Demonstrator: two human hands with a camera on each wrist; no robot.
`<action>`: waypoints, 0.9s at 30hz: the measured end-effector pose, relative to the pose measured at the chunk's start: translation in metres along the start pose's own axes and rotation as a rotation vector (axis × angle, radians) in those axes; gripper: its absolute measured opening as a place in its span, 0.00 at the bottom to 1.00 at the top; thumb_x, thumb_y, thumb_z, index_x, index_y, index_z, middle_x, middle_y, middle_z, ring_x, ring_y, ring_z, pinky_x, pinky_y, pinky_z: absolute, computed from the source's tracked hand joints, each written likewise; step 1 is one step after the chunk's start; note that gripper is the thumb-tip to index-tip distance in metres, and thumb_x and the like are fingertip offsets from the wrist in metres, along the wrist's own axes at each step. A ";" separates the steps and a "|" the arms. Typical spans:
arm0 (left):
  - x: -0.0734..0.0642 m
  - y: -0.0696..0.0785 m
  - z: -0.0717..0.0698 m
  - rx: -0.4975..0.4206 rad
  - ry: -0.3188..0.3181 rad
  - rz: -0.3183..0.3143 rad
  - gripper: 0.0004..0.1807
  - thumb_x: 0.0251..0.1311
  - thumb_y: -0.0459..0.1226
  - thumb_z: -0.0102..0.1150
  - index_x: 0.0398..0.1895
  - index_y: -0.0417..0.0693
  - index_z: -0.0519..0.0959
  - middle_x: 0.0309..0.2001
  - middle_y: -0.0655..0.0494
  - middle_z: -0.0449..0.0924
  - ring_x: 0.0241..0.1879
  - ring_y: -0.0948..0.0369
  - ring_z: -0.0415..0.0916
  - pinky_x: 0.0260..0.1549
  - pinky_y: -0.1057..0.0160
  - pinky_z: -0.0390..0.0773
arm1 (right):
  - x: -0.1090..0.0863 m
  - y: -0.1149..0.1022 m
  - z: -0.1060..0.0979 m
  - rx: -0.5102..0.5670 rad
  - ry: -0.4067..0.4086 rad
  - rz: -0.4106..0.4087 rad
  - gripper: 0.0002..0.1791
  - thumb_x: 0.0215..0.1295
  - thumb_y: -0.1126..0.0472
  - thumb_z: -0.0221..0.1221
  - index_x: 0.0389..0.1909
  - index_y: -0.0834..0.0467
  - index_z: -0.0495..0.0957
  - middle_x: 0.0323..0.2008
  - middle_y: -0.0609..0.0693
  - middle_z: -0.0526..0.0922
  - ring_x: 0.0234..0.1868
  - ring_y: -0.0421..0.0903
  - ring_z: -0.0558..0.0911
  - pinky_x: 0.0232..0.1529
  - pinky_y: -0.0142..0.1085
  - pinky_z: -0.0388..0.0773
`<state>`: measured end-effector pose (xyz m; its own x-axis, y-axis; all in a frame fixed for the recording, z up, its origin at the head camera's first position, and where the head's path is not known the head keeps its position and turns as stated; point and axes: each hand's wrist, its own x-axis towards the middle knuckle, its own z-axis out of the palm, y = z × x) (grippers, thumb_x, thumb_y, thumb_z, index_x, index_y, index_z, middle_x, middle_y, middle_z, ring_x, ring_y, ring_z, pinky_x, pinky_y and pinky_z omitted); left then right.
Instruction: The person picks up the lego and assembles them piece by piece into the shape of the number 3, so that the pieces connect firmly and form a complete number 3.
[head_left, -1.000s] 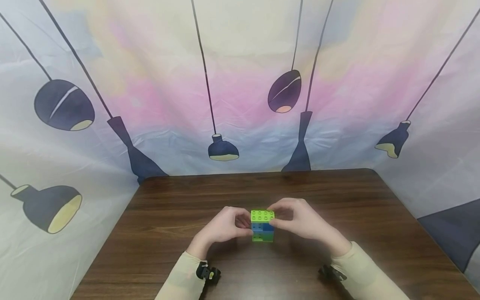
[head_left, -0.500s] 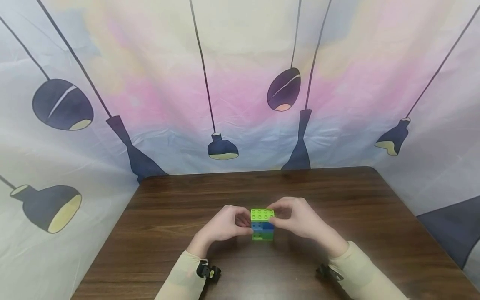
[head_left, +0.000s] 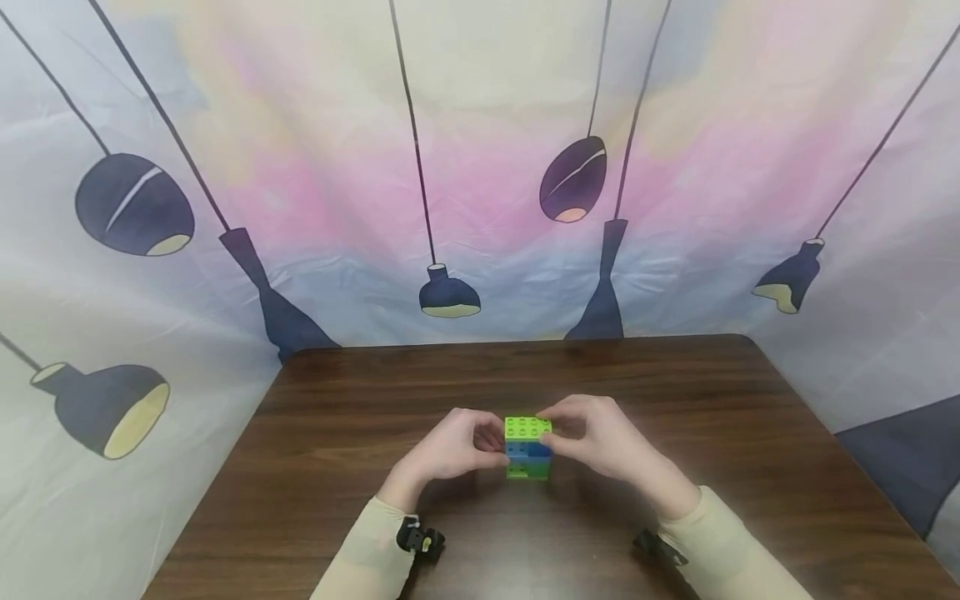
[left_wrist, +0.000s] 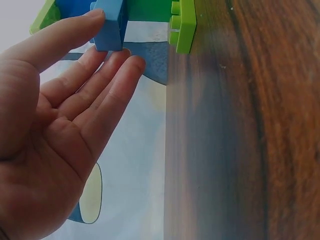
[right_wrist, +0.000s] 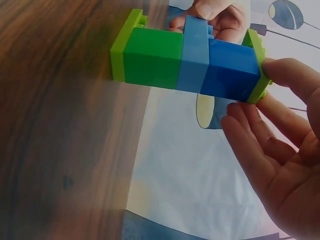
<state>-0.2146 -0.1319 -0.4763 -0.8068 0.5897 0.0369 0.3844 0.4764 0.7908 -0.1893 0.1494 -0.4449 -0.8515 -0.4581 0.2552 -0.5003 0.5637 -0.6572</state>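
A small tower of toy building bricks (head_left: 528,450) stands upright on the table between the two hands. From bottom to top it has a lime green plate (right_wrist: 120,52), a green brick (right_wrist: 152,57), a light blue plate (right_wrist: 194,55), a dark blue brick (right_wrist: 231,70) and a studded lime top plate (right_wrist: 259,82). My left hand (head_left: 453,446) pinches the light blue plate, its thumb in front and fingertips behind. My right hand (head_left: 607,442) pinches the right end of the lime top plate between thumb and forefinger; its other fingers extend beside the tower, below that plate.
The dark wooden table (head_left: 360,417) reaches back to a hanging cloth (head_left: 330,167) printed with lamps. Similar cloth hangs at both sides. Dark wrist cameras are strapped over both pale sleeves (head_left: 367,542).
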 end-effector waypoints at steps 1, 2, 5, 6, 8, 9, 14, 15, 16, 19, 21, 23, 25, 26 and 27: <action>0.001 0.000 0.000 0.004 0.000 0.002 0.15 0.61 0.39 0.80 0.49 0.51 0.87 0.41 0.61 0.88 0.41 0.65 0.86 0.45 0.64 0.85 | 0.000 0.000 -0.001 0.002 0.001 0.002 0.16 0.67 0.54 0.75 0.53 0.52 0.90 0.47 0.41 0.89 0.48 0.46 0.88 0.51 0.43 0.86; 0.001 0.001 0.000 0.006 0.000 0.004 0.15 0.61 0.39 0.80 0.49 0.51 0.87 0.41 0.61 0.88 0.41 0.65 0.86 0.45 0.64 0.86 | 0.000 -0.001 -0.001 0.003 0.001 0.008 0.16 0.67 0.54 0.75 0.53 0.52 0.90 0.47 0.41 0.89 0.48 0.46 0.88 0.51 0.43 0.86; 0.002 0.001 0.000 0.003 -0.004 0.000 0.15 0.60 0.39 0.80 0.49 0.51 0.87 0.41 0.61 0.88 0.40 0.65 0.86 0.44 0.64 0.86 | -0.001 -0.004 -0.002 0.002 -0.007 0.030 0.16 0.67 0.54 0.75 0.54 0.52 0.90 0.47 0.41 0.89 0.48 0.45 0.87 0.50 0.44 0.86; 0.002 0.001 0.000 -0.001 -0.006 -0.001 0.15 0.60 0.39 0.80 0.48 0.50 0.87 0.40 0.61 0.88 0.40 0.65 0.86 0.44 0.64 0.86 | -0.001 -0.005 -0.002 0.000 -0.008 0.035 0.16 0.67 0.54 0.75 0.53 0.52 0.90 0.47 0.41 0.89 0.47 0.45 0.87 0.50 0.44 0.86; 0.002 0.001 0.000 -0.012 -0.009 0.000 0.15 0.60 0.39 0.80 0.48 0.50 0.87 0.40 0.61 0.88 0.40 0.65 0.86 0.44 0.65 0.85 | -0.002 -0.007 -0.002 -0.009 -0.007 0.043 0.16 0.67 0.54 0.75 0.53 0.53 0.90 0.46 0.41 0.88 0.46 0.44 0.87 0.49 0.43 0.86; 0.002 0.001 0.000 -0.018 -0.012 0.002 0.15 0.60 0.38 0.80 0.48 0.49 0.86 0.40 0.60 0.88 0.40 0.65 0.86 0.44 0.64 0.85 | -0.002 -0.008 -0.002 -0.012 -0.006 0.045 0.16 0.67 0.54 0.75 0.53 0.53 0.90 0.45 0.40 0.88 0.45 0.44 0.87 0.49 0.43 0.86; 0.001 0.001 0.000 -0.024 -0.022 0.007 0.15 0.60 0.39 0.80 0.48 0.50 0.87 0.40 0.60 0.88 0.39 0.65 0.86 0.43 0.65 0.85 | -0.005 -0.005 0.000 0.002 -0.009 0.063 0.16 0.68 0.52 0.74 0.53 0.51 0.90 0.44 0.37 0.87 0.44 0.40 0.85 0.48 0.41 0.85; 0.001 0.001 0.000 -0.024 -0.023 0.010 0.14 0.60 0.38 0.80 0.48 0.50 0.87 0.40 0.60 0.88 0.39 0.65 0.86 0.43 0.65 0.85 | -0.006 -0.003 0.001 0.014 -0.011 0.067 0.16 0.68 0.51 0.74 0.53 0.50 0.89 0.45 0.37 0.88 0.45 0.40 0.85 0.49 0.41 0.85; 0.001 0.001 0.000 -0.023 -0.022 0.010 0.14 0.60 0.39 0.80 0.48 0.50 0.87 0.40 0.60 0.88 0.39 0.65 0.86 0.43 0.65 0.85 | -0.006 -0.001 0.001 0.029 -0.015 0.071 0.16 0.68 0.49 0.74 0.54 0.49 0.89 0.46 0.37 0.88 0.46 0.39 0.86 0.49 0.41 0.85; 0.001 0.000 0.000 -0.023 -0.017 0.013 0.14 0.61 0.39 0.79 0.47 0.51 0.87 0.40 0.62 0.88 0.39 0.65 0.86 0.43 0.65 0.86 | -0.005 0.007 0.000 0.105 -0.047 0.071 0.20 0.67 0.49 0.74 0.57 0.49 0.87 0.51 0.39 0.88 0.50 0.41 0.87 0.52 0.42 0.85; 0.001 0.000 0.000 -0.031 -0.015 0.017 0.13 0.61 0.38 0.79 0.47 0.50 0.86 0.39 0.62 0.88 0.39 0.65 0.86 0.43 0.65 0.86 | -0.004 0.012 0.000 0.158 -0.083 0.072 0.24 0.67 0.51 0.75 0.62 0.52 0.84 0.51 0.42 0.88 0.51 0.44 0.87 0.51 0.42 0.86; 0.000 0.000 0.000 -0.037 -0.017 0.014 0.13 0.61 0.38 0.79 0.47 0.51 0.86 0.39 0.63 0.88 0.40 0.65 0.86 0.43 0.65 0.86 | -0.003 0.016 0.001 0.191 -0.131 0.082 0.29 0.65 0.55 0.76 0.65 0.55 0.81 0.50 0.44 0.88 0.50 0.45 0.88 0.50 0.41 0.86; -0.001 0.000 0.001 -0.043 -0.018 0.015 0.13 0.61 0.38 0.79 0.46 0.51 0.87 0.39 0.63 0.88 0.40 0.65 0.86 0.43 0.64 0.86 | -0.002 0.019 0.003 0.192 -0.175 0.097 0.33 0.63 0.57 0.77 0.67 0.59 0.78 0.48 0.45 0.88 0.47 0.44 0.87 0.48 0.40 0.86; -0.001 0.000 0.000 -0.044 -0.017 0.015 0.13 0.62 0.38 0.79 0.47 0.51 0.86 0.39 0.63 0.88 0.40 0.65 0.86 0.43 0.64 0.86 | -0.001 0.020 0.004 0.186 -0.193 0.106 0.34 0.63 0.57 0.78 0.67 0.61 0.77 0.46 0.45 0.88 0.46 0.44 0.87 0.47 0.40 0.86; -0.001 0.001 0.000 -0.045 -0.016 0.011 0.13 0.62 0.38 0.78 0.47 0.51 0.86 0.39 0.63 0.88 0.40 0.65 0.86 0.43 0.64 0.86 | 0.000 0.022 0.005 0.179 -0.208 0.115 0.35 0.62 0.58 0.78 0.67 0.62 0.77 0.46 0.45 0.88 0.46 0.43 0.87 0.47 0.40 0.86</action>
<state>-0.2135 -0.1323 -0.4759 -0.7952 0.6052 0.0368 0.3724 0.4397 0.8173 -0.1991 0.1580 -0.4629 -0.8412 -0.5396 0.0338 -0.3514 0.4982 -0.7927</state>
